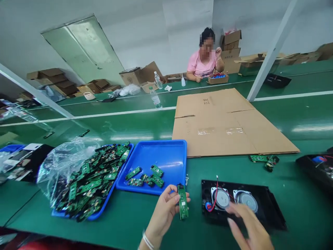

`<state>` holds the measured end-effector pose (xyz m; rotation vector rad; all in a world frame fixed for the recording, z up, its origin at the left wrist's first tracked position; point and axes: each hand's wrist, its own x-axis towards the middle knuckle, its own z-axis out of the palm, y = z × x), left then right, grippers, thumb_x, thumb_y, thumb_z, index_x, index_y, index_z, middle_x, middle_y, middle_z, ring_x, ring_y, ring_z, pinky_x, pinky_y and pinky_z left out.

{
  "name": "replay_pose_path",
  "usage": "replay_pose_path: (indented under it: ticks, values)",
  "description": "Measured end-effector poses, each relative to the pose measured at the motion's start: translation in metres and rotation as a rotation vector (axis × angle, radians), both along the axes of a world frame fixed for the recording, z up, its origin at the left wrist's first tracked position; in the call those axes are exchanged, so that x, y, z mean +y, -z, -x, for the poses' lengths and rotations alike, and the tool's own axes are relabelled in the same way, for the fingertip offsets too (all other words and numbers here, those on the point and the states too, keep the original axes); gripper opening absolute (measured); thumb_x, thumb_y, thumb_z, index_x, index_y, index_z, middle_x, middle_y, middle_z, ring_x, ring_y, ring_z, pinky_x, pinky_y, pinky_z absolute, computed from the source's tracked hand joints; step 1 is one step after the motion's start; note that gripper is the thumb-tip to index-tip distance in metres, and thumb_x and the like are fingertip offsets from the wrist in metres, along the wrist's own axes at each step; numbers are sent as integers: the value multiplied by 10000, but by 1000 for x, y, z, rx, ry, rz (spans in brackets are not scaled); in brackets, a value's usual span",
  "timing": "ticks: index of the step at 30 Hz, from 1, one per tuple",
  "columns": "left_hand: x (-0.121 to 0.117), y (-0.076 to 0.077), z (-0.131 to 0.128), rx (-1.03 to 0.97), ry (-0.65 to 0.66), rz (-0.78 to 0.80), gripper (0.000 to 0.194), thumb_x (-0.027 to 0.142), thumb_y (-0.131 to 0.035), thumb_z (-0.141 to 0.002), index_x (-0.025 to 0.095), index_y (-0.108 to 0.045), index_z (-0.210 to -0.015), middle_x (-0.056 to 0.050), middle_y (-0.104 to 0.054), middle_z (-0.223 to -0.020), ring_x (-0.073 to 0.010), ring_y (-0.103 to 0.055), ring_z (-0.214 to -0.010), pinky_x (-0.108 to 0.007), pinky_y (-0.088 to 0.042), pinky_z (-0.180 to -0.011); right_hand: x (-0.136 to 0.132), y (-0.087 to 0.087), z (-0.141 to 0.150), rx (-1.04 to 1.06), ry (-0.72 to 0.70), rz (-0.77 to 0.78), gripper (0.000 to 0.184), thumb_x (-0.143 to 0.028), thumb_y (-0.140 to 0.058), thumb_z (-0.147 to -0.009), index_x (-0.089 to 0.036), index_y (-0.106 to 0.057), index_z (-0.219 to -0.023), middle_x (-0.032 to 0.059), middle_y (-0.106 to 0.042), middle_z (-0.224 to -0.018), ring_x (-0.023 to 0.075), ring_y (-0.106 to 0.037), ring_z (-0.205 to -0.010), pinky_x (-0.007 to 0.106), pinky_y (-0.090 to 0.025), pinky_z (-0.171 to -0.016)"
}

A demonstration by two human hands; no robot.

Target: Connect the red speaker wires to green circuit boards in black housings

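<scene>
Hidden: right hand (pixel 249 227) blurred and cut off by the lower edge; finger positions hard to read. Left wrist with bracelet partly out of frame.
Left grip: left hand (pixel 163 211) pinching a narrow green circuit board (pixel 182 201) between thumb and fingertips, held upright, clear of the table (pixel 130 222).
Right grip: fingers loosely spread, empty, lying over the near edge of the black speaker panel (pixel 270 211); contact cannot be told.
Board position: just left of the panel, in front of the near corner of the blue tray (pixel 166 156).
Panel: flat on the table, two round speakers (pixel 234 198), red wire (pixel 213 203) on the left one.
Blue tray: a few loose green boards (pixel 147 176) inside.
Further left: second tray heaped with boards (pixel 91 184), clear plastic bag (pixel 62 163) over it.
Beyond: flattened cardboard (pixel 226 121); across the table, seated person in pink (pixel 204 62).
</scene>
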<state>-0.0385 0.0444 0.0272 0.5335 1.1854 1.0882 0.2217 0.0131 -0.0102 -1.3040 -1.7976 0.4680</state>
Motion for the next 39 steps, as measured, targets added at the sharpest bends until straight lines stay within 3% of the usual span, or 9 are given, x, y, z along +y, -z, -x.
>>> replay_pose_path:
  ticks: [3,5,8,10,14,20,26,31,39]
  values:
    - [-23,4,-16,-106,-112,31,419,356,-852,-657,203,-534,-884,-46,-735,-783,-190,-719,-732,-245,-548,-590,21,-12,27,28,-93,200,522,-428,-525,-900,-299,-377,-1384,80,-654,-1058,268,-669,-942,400,-612,-743]
    - [-34,5,-25,-129,-138,41,426,364,-855,-660,190,-575,-930,-44,-717,-786,-186,-707,-746,-261,-562,-619,29,-19,40,176,-119,264,535,-419,-530,-906,-252,-351,-1382,82,-658,-1049,239,-661,-974,377,-592,-806]
    - [-44,9,-35,-115,-153,9,432,366,-845,-676,181,-621,-995,-20,-664,-839,-165,-679,-765,-289,-584,-664,34,-27,45,536,-145,309,362,-363,-515,-934,-250,-423,-1265,29,-677,-882,179,-684,-842,301,-595,-747]
    - [-47,13,-39,-83,-137,-31,440,385,-850,-660,183,-627,-981,6,-626,-840,-137,-663,-678,-275,-586,-600,36,-33,41,655,-169,347,219,-353,-526,-937,-246,-529,-1128,8,-672,-808,151,-677,-725,258,-592,-680]
    - [-45,23,-47,-45,-88,-80,462,430,-856,-629,196,-549,-882,50,-613,-684,-107,-623,-444,-182,-456,-390,39,-40,30,462,-288,363,206,-354,-518,-937,-237,-687,-948,9,-669,-732,135,-627,-596,235,-563,-584]
    - [-40,14,-57,-117,-79,-33,461,394,-789,-734,176,-562,-1071,-72,-744,-824,-235,-736,-762,-289,-561,-660,30,-39,35,182,-332,120,213,-288,-479,-950,-228,-675,-894,10,-676,-744,133,-637,-624,215,-525,-576]
    - [-40,5,-61,-157,-42,-54,491,289,-816,-719,160,-643,-1160,-103,-769,-909,-209,-725,-801,-269,-556,-703,26,-32,44,83,-283,-63,190,-217,-455,-970,-200,-594,-842,-11,-565,-644,114,-538,-538,206,-442,-486]
    - [-42,4,-64,-80,-60,-140,361,232,-841,-682,178,-747,-1027,-90,-781,-910,-201,-720,-860,-252,-559,-780,22,-29,47,18,-237,-143,179,-165,-462,-960,-191,-546,-805,-31,-497,-598,103,-486,-506,207,-419,-495]
    - [-41,8,-63,-20,-70,-207,294,170,-880,-581,162,-795,-863,-75,-733,-899,-199,-697,-804,-249,-586,-713,18,-29,49,-15,-227,-225,154,-80,-457,-939,-178,-548,-861,0,-577,-659,118,-533,-558,235,-458,-563]
